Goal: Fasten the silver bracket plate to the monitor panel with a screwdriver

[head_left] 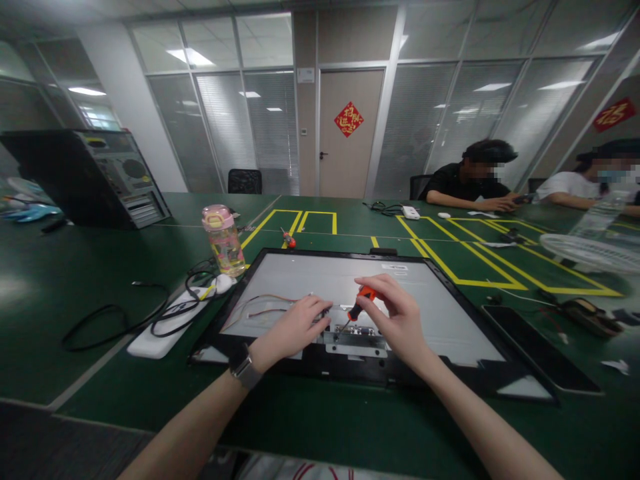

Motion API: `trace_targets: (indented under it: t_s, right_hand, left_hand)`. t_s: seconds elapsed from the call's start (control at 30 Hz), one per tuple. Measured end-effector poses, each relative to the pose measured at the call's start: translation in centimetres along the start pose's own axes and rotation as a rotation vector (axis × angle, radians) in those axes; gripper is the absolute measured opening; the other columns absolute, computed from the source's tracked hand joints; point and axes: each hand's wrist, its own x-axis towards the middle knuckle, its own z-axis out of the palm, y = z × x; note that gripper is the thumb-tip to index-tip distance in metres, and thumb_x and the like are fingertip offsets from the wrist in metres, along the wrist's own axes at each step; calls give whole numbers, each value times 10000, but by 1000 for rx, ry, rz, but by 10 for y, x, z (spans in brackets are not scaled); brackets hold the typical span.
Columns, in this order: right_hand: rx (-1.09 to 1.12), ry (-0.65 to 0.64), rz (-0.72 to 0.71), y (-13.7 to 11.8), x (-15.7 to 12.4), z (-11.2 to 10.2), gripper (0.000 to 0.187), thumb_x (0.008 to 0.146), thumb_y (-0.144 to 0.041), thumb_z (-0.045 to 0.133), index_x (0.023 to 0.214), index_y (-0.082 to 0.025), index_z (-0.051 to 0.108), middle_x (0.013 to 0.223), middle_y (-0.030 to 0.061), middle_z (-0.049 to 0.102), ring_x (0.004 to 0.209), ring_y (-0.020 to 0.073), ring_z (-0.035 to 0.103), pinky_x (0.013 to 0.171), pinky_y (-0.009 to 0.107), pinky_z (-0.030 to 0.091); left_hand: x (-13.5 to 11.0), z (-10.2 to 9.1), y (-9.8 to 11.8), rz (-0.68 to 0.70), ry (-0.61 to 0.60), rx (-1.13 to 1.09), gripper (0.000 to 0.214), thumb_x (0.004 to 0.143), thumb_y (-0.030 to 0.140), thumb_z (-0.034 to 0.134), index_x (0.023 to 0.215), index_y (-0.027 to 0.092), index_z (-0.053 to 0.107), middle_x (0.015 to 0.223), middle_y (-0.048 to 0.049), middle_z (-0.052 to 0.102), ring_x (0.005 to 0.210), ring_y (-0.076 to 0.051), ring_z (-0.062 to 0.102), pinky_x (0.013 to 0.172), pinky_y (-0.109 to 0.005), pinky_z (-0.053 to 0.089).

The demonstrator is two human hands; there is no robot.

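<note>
A flat display panel (440, 313) with a grey back and black frame lies on the table in front of me. Near its front edge a metal bracket (353, 349) shows several screw holes. My right hand (397, 317) grips a small screwdriver (367, 293) by its red and black handle. The shaft slants down to the left and its tip meets the bracket area. At the bracket's left end my left hand (295, 327) rests with thumb and fingers drawn together around a small dark part that I cannot make out. Thin cables (260, 300) run from there leftward across the panel.
Left of the panel are a white power strip (167, 327) with black cables, a pink bottle (223, 240) and a computer tower (95, 177). Another screwdriver (289, 240) lies behind the panel. A black slab (540, 347) lies right. Two people (465, 180) sit at the far right.
</note>
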Motion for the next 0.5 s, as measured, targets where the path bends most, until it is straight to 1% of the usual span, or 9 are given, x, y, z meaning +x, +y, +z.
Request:
trace_targets:
  t_s: [0.07, 0.13, 0.23, 0.37, 0.43, 0.5]
  right_hand:
    - [18, -12, 8, -1, 0, -1, 237, 871, -248, 632, 1094, -285, 705, 880, 47, 646, 795, 197, 618, 731, 381, 522]
    - [88, -29, 49, -1, 1, -2, 238, 892, -266, 601, 1103, -290, 707, 908, 50, 637, 831, 200, 616, 742, 382, 523]
    - [236, -57, 159, 0, 2, -4, 219, 907, -291, 581, 1078, -297, 719, 962, 50, 633, 877, 193, 622, 761, 369, 530]
    - [441, -131, 295, 2, 2, -3, 238, 917, -335, 580, 1138, -312, 667, 1011, 44, 693, 946, 196, 655, 854, 392, 528]
    - [513, -145, 322, 2, 2, -2, 209, 917, -372, 577, 1085, -292, 671, 1020, 51, 700, 973, 210, 657, 861, 401, 533]
    - [535, -149, 326, 3, 2, -1, 190, 906, -400, 588, 1011, -272, 683, 1018, 54, 686, 979, 217, 652, 864, 401, 535]
  left_hand:
    - [-1, 0, -1, -12, -5, -11, 329, 991, 302, 445, 1289, 195, 532, 1269, -84, 585, 1225, -239, 494, 1057, -368, 367]
    - [-1, -2, -2, -21, -16, -36, 350, 984, 323, 461, 1307, 200, 521, 1290, -83, 572, 1238, -238, 483, 1066, -363, 353]
    - [-2, -4, -4, -28, -45, -92, 420, 953, 378, 525, 1336, 207, 504, 1329, -84, 540, 1250, -243, 474, 1071, -350, 343]
    - [-3, -6, -9, -37, -82, -156, 561, 876, 428, 641, 1368, 204, 491, 1370, -100, 508, 1275, -267, 458, 1073, -345, 339]
    - [-3, -5, -12, -40, -87, -175, 607, 846, 434, 678, 1375, 205, 489, 1378, -104, 506, 1293, -279, 441, 1081, -355, 330]
    - [-2, -5, -14, -48, -87, -187, 617, 838, 438, 684, 1378, 211, 488, 1386, -102, 502, 1306, -288, 426, 1086, -370, 325]
